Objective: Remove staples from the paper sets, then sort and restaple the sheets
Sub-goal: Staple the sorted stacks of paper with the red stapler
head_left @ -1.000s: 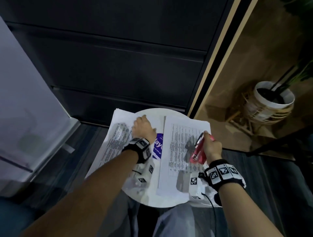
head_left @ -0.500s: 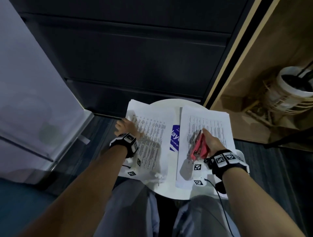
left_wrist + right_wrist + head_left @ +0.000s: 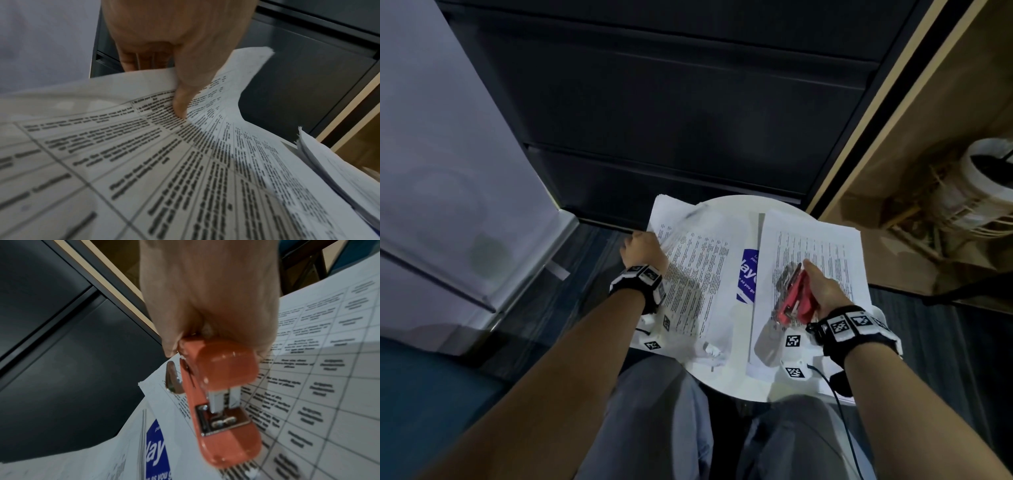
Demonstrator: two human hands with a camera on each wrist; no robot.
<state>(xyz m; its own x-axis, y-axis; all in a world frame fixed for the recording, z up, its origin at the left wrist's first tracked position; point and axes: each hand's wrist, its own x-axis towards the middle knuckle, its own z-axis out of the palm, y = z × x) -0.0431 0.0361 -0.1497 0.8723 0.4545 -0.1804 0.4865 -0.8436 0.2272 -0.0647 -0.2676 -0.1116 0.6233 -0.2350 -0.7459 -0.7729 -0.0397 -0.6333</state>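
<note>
Two sets of printed sheets lie on a small round white table (image 3: 732,380). My left hand (image 3: 642,248) pinches the far left part of the left paper set (image 3: 698,274), thumb (image 3: 182,104) on top and fingers (image 3: 144,60) beneath, curling its far corner up. My right hand (image 3: 822,291) grips a red stapler (image 3: 796,298) above the right paper set (image 3: 825,246); the wrist view shows the stapler (image 3: 222,399) pointing back toward the camera, over the printed table on that sheet (image 3: 329,386). A blue-printed sheet (image 3: 748,277) shows between the two sets.
A dark cabinet (image 3: 671,120) stands right behind the table. A pale panel (image 3: 448,171) is to the left and a wooden-floored area with a white plant pot (image 3: 976,185) to the right. My knees (image 3: 722,438) are under the table's near edge.
My left hand slid from the middle of the left set to its far left edge and took hold, lifting the corner. The right hand drew the stapler slightly nearer. The head view shifted.
</note>
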